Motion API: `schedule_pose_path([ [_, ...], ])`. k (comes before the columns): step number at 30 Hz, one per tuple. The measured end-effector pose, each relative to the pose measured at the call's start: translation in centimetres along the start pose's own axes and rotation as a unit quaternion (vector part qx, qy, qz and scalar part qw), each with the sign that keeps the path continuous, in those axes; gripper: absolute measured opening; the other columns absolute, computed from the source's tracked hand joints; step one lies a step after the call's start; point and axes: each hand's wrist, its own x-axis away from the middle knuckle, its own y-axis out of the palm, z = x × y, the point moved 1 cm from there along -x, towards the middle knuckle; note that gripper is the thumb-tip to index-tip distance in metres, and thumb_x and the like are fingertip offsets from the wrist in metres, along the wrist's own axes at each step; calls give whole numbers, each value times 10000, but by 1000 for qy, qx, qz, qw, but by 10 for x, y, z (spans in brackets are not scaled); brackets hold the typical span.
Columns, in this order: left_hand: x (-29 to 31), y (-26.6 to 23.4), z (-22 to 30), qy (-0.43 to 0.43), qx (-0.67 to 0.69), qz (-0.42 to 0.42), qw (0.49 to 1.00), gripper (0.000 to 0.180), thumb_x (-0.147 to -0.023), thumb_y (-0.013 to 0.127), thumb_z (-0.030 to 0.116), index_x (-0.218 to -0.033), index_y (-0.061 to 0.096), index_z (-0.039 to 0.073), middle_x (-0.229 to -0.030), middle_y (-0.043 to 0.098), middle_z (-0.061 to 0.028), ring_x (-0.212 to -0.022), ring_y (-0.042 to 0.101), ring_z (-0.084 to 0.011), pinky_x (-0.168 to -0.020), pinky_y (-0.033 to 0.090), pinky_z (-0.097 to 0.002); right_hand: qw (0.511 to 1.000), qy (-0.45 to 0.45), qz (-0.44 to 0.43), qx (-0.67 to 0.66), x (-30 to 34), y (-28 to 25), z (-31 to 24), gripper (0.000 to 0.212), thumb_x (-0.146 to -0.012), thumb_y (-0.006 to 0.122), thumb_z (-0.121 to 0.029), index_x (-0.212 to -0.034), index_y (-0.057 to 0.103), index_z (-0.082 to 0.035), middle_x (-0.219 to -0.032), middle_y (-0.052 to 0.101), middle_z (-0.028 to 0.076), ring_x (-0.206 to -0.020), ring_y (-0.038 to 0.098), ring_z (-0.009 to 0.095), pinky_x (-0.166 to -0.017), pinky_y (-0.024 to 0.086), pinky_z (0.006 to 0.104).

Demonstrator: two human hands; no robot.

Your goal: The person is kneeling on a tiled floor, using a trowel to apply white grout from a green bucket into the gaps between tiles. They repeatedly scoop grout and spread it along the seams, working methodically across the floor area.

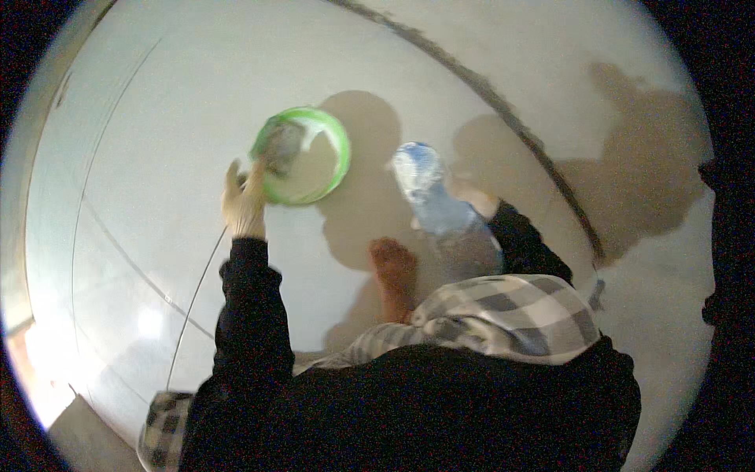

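Presently touching a round green-rimmed basin (344,149) with half-open left hand (245,197) of unclear grip and clasping a blue-and-white bag (442,208) in curled right hand (476,196).

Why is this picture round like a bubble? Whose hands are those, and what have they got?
There's no robot here, just a person's bare hands. The camera sits on that person's head, looking down, and its very wide lens makes the picture round and bends straight lines. On the pale floor is a round basin with a bright green rim. The left hand is at its edge, beside a blurry grey thing; I can't tell if it's gripping anything. The right hand holds a blue-and-white thing, maybe a bag, but it's blurry too. Nearer the bottom, you can see a bare foot!
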Motion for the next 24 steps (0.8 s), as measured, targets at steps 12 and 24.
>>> schedule_pose_path([
  [12, 36, 40, 62, 161, -168, -57, 971, 451, -797, 724, 311, -1164, 677, 52, -994, 714, -162, -935, 693, -276, -828, 547, -368, 673, 83, 142, 721, 7, 78, -99, 740, -831, 688, -365, -1428, 411, -25, -1366, 533, 236, -1248, 530, 358, -1032, 436, 404],
  [24, 71, 98, 121, 249, -318, -120, 907, 372, -811, 639, 342, -1131, 707, 166, -1020, 687, -138, -922, 674, -315, -777, 550, -427, 314, 128, -44, 940, -40, 128, -129, 236, -786, 645, -163, -1020, 662, -138, -901, 705, 151, -869, 684, 387, -740, 551, 502],
])
